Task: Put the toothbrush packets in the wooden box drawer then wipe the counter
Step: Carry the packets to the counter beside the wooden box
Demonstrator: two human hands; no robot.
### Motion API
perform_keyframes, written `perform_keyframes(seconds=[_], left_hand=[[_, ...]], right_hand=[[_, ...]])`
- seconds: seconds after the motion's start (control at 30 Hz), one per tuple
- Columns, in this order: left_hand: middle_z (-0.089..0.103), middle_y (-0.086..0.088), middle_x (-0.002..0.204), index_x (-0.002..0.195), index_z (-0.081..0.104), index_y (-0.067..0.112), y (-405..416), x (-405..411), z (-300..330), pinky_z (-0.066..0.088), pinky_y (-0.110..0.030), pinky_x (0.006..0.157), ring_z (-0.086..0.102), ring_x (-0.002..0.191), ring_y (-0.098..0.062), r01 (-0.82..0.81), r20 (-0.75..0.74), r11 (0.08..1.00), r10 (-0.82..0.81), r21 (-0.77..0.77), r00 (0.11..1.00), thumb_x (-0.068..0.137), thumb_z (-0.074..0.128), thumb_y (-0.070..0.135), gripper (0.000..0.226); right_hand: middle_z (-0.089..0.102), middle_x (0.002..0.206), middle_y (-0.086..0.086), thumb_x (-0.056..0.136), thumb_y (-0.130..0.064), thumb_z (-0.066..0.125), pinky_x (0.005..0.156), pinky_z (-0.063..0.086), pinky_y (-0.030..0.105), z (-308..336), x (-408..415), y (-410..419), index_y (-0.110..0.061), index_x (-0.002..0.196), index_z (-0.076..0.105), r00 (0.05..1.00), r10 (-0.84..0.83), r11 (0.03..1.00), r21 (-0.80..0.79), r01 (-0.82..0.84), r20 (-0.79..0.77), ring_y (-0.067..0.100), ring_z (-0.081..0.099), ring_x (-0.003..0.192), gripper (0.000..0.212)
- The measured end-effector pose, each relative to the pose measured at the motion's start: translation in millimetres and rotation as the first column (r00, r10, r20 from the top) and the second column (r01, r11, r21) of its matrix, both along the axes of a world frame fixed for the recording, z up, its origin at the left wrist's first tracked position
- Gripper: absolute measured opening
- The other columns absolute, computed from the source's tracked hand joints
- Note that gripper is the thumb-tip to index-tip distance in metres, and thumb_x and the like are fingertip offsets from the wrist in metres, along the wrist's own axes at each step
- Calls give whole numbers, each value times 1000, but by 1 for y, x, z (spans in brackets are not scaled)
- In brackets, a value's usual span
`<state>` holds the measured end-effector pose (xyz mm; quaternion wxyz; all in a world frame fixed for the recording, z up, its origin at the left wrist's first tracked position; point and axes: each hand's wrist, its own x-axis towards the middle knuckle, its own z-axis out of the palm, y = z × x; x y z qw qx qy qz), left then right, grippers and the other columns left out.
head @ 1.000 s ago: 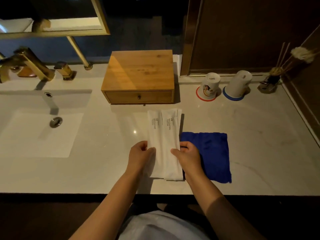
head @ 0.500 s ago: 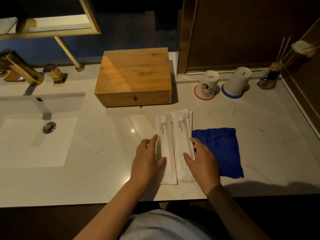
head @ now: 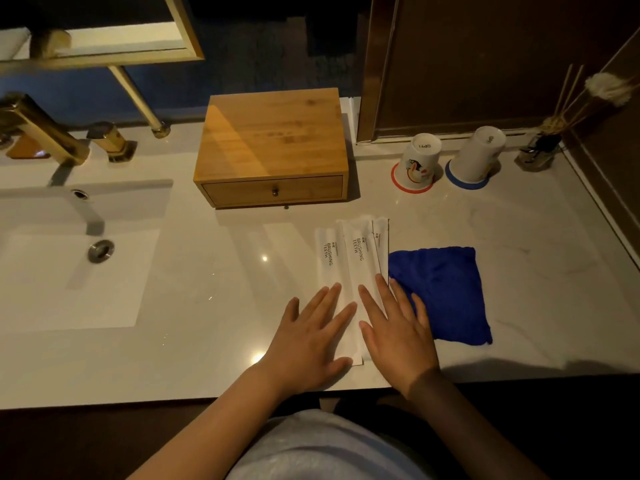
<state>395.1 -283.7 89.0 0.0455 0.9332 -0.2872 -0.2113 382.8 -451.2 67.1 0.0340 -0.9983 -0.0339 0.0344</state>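
Note:
Three white toothbrush packets [head: 349,252] printed "BRUSHING TEETH" lie side by side on the white counter [head: 207,306], partly overlapping. My left hand [head: 310,336] rests flat, fingers spread, on the near end of the left packet. My right hand [head: 394,332] lies flat on the near ends of the right packets, touching the blue cloth [head: 443,292] beside them. Behind the packets stands the wooden box [head: 273,133], its drawer [head: 273,192] closed with a small dark knob.
A sink [head: 69,268] with a gold faucet [head: 38,129] sits at the left. Two upturned white cups [head: 419,161] on red and blue coasters and a reed diffuser [head: 540,150] stand at the back right. A dark wall borders the counter's right side.
My hands have gone from pinching the packets' near ends to lying flat and open on them. The packets have fanned out slightly. The camera view shifted closer.

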Motion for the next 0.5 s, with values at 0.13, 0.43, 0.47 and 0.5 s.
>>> perform_keyframes(seconds=[0.13,0.43,0.47,0.5], left_hand=[[-19,1,157,146,-6,35,7,5,9,1,-46,118,-12,146,-18,26,-5,999,-26,-40,1000,87,26,62,73],[38,-11,148,140,37,19,91,118,57,32,-43,107,41,132,-28,76,400,993,-34,-90,916,91,31,47,57],[36,-10,149,141,35,20,101,138,65,30,-43,109,38,134,-27,77,434,995,-39,-70,900,92,32,46,56],[31,-9,152,142,31,22,110,157,72,26,-44,111,33,137,-27,70,448,996,-40,-52,893,92,32,46,56]], right_hand=[[57,133,12,84,-46,26,93,45,52,12,1,3,-20,127,54,1000,-26,999,26,26,11,31,55,121,57],[50,138,13,83,-36,62,100,40,49,45,60,60,-19,131,49,983,20,989,139,-46,185,31,49,126,52],[51,137,13,81,-36,65,100,40,49,46,72,71,-19,130,50,981,11,992,124,-35,193,32,50,125,54],[54,135,13,79,-37,68,98,41,50,48,83,82,-18,128,52,978,-5,995,100,-16,210,32,52,122,55]])
